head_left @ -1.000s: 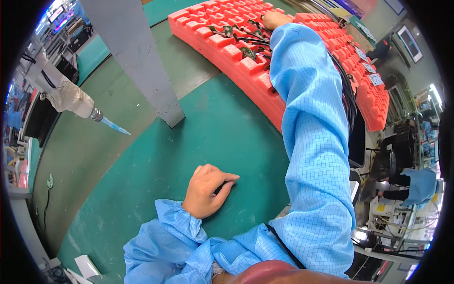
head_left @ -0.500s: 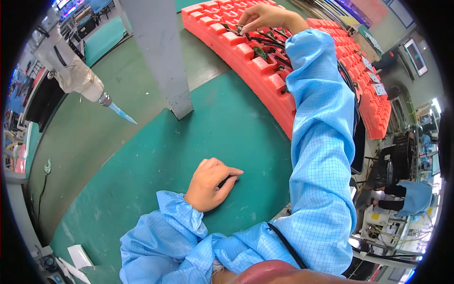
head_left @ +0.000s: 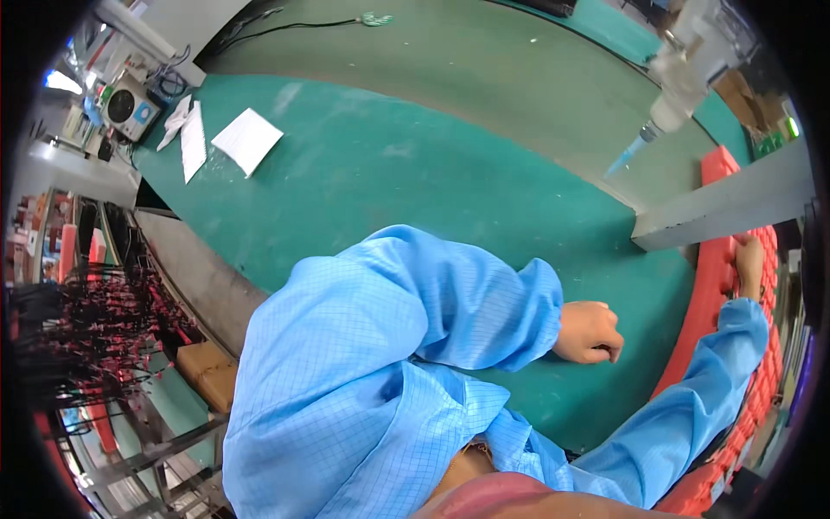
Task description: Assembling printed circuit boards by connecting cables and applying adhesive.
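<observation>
On the green mat rests my left hand, its fingers curled in closed. A dark gap shows under the fingers, and what they hold, if anything, is hidden. My right arm reaches out to the far right, where my right hand is at the red foam tray. Its fingers look bent together over the tray's slots. They are small and partly hidden here, so I cannot make out what is between them. Blue checked sleeves cover both arms.
A grey post stands beside the tray. Behind it hangs a nozzle with a blue tip. White papers lie at the mat's far left, near a small box-shaped device. A cable with a green end lies at the back.
The view has swung left, so the tray and post now appear at the right edge. My right hand stays at the tray. My left hand remains curled on the mat.
</observation>
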